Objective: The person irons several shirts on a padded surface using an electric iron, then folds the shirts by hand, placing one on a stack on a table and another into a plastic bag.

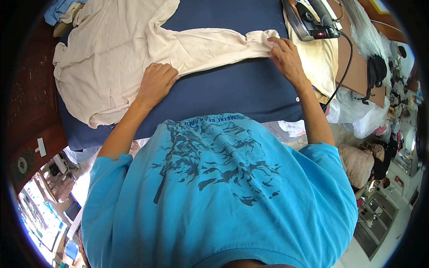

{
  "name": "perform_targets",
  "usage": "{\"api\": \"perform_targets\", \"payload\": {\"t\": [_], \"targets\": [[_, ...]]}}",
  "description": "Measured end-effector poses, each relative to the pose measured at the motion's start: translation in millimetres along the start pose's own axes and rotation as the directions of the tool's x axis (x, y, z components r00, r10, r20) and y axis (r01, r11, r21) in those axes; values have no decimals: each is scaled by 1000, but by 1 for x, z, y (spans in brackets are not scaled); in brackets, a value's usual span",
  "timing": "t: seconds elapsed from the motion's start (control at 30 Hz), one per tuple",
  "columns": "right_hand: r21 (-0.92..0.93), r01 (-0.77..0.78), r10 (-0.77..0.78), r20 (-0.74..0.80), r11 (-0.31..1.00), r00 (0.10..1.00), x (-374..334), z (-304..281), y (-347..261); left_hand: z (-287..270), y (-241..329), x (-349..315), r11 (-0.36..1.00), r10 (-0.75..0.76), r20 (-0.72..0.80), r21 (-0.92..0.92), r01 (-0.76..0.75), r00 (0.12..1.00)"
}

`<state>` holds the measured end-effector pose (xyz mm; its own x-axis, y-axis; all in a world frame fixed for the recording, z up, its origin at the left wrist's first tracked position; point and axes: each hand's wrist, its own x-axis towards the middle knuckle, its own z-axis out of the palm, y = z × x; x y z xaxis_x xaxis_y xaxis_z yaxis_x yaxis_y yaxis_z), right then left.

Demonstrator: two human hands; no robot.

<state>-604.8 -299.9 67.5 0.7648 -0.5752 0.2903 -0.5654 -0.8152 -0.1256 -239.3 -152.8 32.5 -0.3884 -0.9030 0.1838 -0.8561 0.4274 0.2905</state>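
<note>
A wrinkled cream long-sleeved shirt (pixel 111 58) lies across the dark blue ironing cloth (pixel 223 89), its body to the left and one sleeve stretched to the right. My left hand (pixel 158 82) is closed on the sleeve's near edge close to the shirt's body, fingers curled and their tips hidden in part. At the far end, my right hand (pixel 287 58) pinches the cuff between thumb and fingers. Beyond that hand stands an iron (pixel 310 20) with a dark handle, apart from the sleeve.
The iron rests over a yellowish cloth (pixel 319 58) at the right edge. Its black cord (pixel 350 62) curves down toward me. Plastic-wrapped items (pixel 357 107) hang or lie farther right. Folded fabric (pixel 62 11) sits at the far left, beside a dark wooden panel (pixel 31 89).
</note>
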Motion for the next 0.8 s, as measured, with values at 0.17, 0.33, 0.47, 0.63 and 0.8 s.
{"api": "perform_targets", "payload": {"t": [0.17, 0.33, 0.47, 0.63, 0.8], "targets": [[117, -132, 105, 212, 984, 972, -29, 4, -16, 2, 16, -19, 999, 41, 93, -28, -38, 995], [287, -437, 459, -10, 852, 888, 27, 15, -21, 4, -3, 57, 995, 5, -188, 103, 14, 982], [120, -333, 266, 383, 935, 885, 45, 38, -35, 3, -25, 105, 972, -101, 77, 219, 82, 992], [56, -146, 128, 248, 988, 960, 26, 17, -49, -7, -28, 84, 932, -210, 181, 335, 141, 961], [277, -153, 110, 163, 949, 980, -28, 13, -67, 16, -10, 41, 907, -259, -195, 288, 307, 946]]}}
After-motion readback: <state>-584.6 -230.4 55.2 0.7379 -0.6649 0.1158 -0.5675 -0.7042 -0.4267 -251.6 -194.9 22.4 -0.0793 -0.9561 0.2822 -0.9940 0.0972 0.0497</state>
